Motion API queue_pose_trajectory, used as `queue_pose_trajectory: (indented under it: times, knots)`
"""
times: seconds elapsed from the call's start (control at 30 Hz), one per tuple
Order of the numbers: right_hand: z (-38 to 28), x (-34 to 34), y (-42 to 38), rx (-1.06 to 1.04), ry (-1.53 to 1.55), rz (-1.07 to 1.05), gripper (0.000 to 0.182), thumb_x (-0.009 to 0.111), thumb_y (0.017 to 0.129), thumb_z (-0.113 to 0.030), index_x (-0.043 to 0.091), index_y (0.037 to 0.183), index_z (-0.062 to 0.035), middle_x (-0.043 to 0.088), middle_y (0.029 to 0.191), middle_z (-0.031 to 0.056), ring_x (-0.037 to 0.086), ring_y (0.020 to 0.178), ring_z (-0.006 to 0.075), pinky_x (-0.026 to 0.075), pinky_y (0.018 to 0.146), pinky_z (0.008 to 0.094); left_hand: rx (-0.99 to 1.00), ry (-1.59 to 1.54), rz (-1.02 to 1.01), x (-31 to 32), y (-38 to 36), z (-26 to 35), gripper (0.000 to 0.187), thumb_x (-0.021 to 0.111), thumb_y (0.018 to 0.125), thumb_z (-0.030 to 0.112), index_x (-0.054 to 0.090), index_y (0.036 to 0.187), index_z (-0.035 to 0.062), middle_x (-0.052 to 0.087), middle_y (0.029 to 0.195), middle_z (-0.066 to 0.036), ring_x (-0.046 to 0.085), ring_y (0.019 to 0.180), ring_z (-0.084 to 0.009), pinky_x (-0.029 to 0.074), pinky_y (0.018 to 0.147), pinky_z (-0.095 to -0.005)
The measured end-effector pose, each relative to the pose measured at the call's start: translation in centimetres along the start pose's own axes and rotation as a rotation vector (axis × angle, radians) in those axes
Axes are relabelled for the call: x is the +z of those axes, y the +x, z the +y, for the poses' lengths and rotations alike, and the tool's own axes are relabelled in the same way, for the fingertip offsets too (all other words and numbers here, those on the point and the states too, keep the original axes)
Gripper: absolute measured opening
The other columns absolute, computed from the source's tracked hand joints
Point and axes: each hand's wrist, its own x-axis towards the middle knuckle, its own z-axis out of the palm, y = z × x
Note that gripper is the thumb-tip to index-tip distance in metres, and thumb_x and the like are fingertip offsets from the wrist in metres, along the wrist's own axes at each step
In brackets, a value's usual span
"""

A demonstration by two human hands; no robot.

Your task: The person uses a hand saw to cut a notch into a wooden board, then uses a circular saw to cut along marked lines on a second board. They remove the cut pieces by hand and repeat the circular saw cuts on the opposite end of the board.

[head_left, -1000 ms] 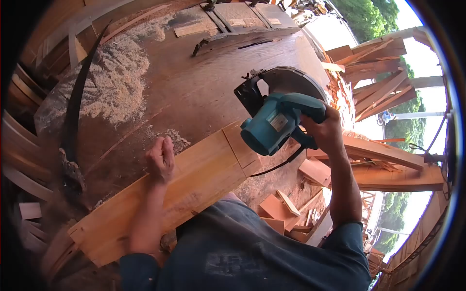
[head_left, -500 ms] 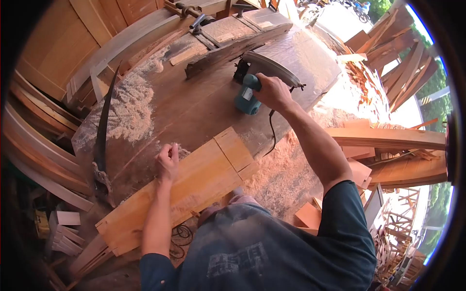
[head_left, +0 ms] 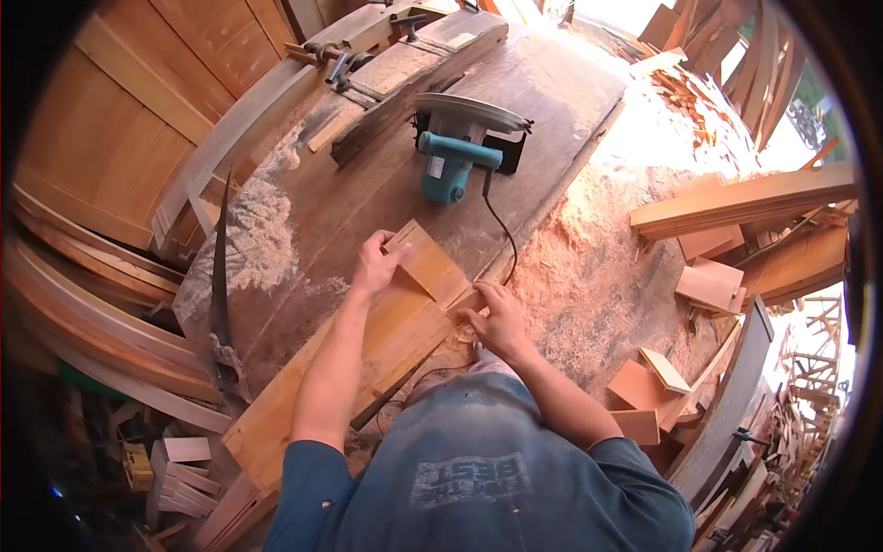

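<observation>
A long yellowish wooden board [head_left: 354, 354] lies slanted over the near edge of the workbench [head_left: 340, 207]. At its far end a short cut piece of board [head_left: 430, 264] sits slightly raised and turned. My left hand [head_left: 374, 264] grips this piece by its left edge, fingers bent around it. On the opposite side, my right hand [head_left: 495, 319] is closed on a narrow wood strip [head_left: 464, 302] by the cut line; its fingertips are partly hidden. The teal circular saw [head_left: 451, 166] rests on the bench beyond both hands, its cord [head_left: 504, 225] hanging over the edge.
A handsaw [head_left: 221, 276] lies at left beside heaped sawdust [head_left: 267, 225]. Clamps [head_left: 340, 69] and a dark plank [head_left: 382, 129] line the far side. Curved timbers [head_left: 110, 313] are stacked left; offcuts [head_left: 648, 386] and beams [head_left: 745, 202] lie right.
My right hand has let go of the circular saw and come back to the board's end. My left hand has moved forward onto the cut piece, which has shifted and lifted slightly.
</observation>
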Motion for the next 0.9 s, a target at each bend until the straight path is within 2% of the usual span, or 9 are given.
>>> queue_pose_trajectory:
  times: [0.2, 0.37, 0.47, 0.57, 0.7, 0.77, 0.8, 0.83, 0.9]
  knots:
    - [-3.6, -5.4, -0.3, 0.150, 0.800, -0.061, 0.025, 0.075, 0.090, -0.008, 0.062, 0.110, -0.0036, 0.066, 0.092, 0.0005, 0.060, 0.085, 0.0064, 0.051, 0.075, 0.0244, -0.037, -0.433, 0.047, -0.3, -5.4, 4.1, 0.029, 0.072, 0.094, 0.024, 0.062, 0.111, 0.0028, 0.068, 0.091, -0.002, 0.063, 0.076, -0.0088, 0.054, 0.067, -0.0267]
    - [-2.8, -4.5, -0.9, -0.035, 0.364, -0.173, 0.045, 0.071, 0.094, -0.028, 0.061, 0.136, -0.0144, 0.064, 0.109, 0.0097, 0.059, 0.103, 0.0152, 0.049, 0.089, 0.0295, -0.298, -0.872, -0.159, 3.6, -14.3, 3.0, 0.027, 0.064, 0.100, 0.021, 0.058, 0.117, 0.0018, 0.069, 0.101, -0.007, 0.070, 0.085, -0.0140, 0.061, 0.076, -0.0314]
    - [-3.2, -4.4, -2.7, 0.270, 0.579, -0.756, 0.061, 0.067, 0.097, -0.034, 0.045, 0.149, -0.0114, 0.065, 0.112, 0.0112, 0.062, 0.101, 0.0164, 0.054, 0.078, 0.0317, -0.360, -0.919, -0.099, 4.4, -18.3, -1.5, 0.027, 0.064, 0.100, 0.021, 0.060, 0.117, 0.0006, 0.069, 0.108, -0.010, 0.070, 0.091, -0.0161, 0.059, 0.081, -0.0310]
    - [-0.7, -1.6, -3.6, 0.432, 0.817, -0.896, 0.061, 0.073, 0.093, -0.032, 0.051, 0.141, -0.0003, 0.066, 0.112, 0.0072, 0.062, 0.099, 0.0142, 0.055, 0.078, 0.0317, -0.413, -0.795, -0.104, 3.4, -20.5, -0.3, 0.033, 0.066, 0.099, 0.023, 0.060, 0.122, -0.0011, 0.069, 0.110, -0.010, 0.069, 0.090, -0.0157, 0.058, 0.079, -0.0289]
    - [3.6, -13.4, 2.2, 0.354, 0.695, -0.532, 0.049, 0.080, 0.085, -0.026, 0.063, 0.122, 0.0006, 0.067, 0.097, 0.0062, 0.063, 0.087, 0.0159, 0.053, 0.073, 0.0289, -0.253, -0.359, 0.115, -2.9, -22.1, -2.8, 0.035, 0.067, 0.098, 0.024, 0.062, 0.119, -0.0035, 0.069, 0.111, -0.011, 0.069, 0.088, -0.0160, 0.056, 0.078, -0.0294]
    - [5.7, -25.2, 6.8, 0.198, 1.017, 0.166, 0.041, 0.073, 0.089, -0.042, 0.062, 0.108, -0.0076, 0.067, 0.104, 0.0107, 0.063, 0.100, 0.0197, 0.053, 0.087, 0.0387, -0.150, -0.038, 0.278, -8.2, -21.7, -5.2, 0.033, 0.069, 0.096, 0.023, 0.065, 0.114, -0.0043, 0.069, 0.112, -0.014, 0.069, 0.090, -0.0212, 0.055, 0.080, -0.0336]
    - [9.3, -31.8, 8.7, 0.136, 1.093, 0.531, 0.058, 0.069, 0.089, -0.052, 0.054, 0.122, -0.0067, 0.061, 0.122, 0.0167, 0.061, 0.110, 0.0231, 0.051, 0.096, 0.0387, -0.149, 0.119, 0.377, -10.9, -21.8, -5.8, 0.032, 0.071, 0.094, 0.022, 0.066, 0.111, -0.0043, 0.069, 0.113, -0.016, 0.070, 0.093, -0.0255, 0.055, 0.083, -0.0366]
    - [9.1, -36.5, 9.3, 0.078, 1.185, 0.784, 0.063, 0.068, 0.091, -0.051, 0.049, 0.130, -0.0051, 0.064, 0.115, 0.0150, 0.064, 0.105, 0.0213, 0.055, 0.089, 0.0354, -0.140, 0.267, 0.498, -13.7, -21.9, -8.2, 0.035, 0.072, 0.091, 0.023, 0.065, 0.113, -0.0038, 0.066, 0.118, -0.019, 0.067, 0.101, -0.0301, 0.052, 0.089, -0.0404]
    - [8.8, -41.8, 10.2, 0.155, 1.170, 0.969, 0.078, 0.071, 0.089, -0.053, 0.042, 0.142, -0.0038, 0.067, 0.112, 0.0104, 0.062, 0.109, 0.0179, 0.052, 0.085, 0.0330, -0.180, 0.595, 0.705, -19.3, -22.0, -14.2, 0.046, 0.075, 0.088, 0.028, 0.062, 0.121, -0.0015, 0.057, 0.133, -0.023, 0.057, 0.118, -0.0368, 0.046, 0.100, -0.0465]
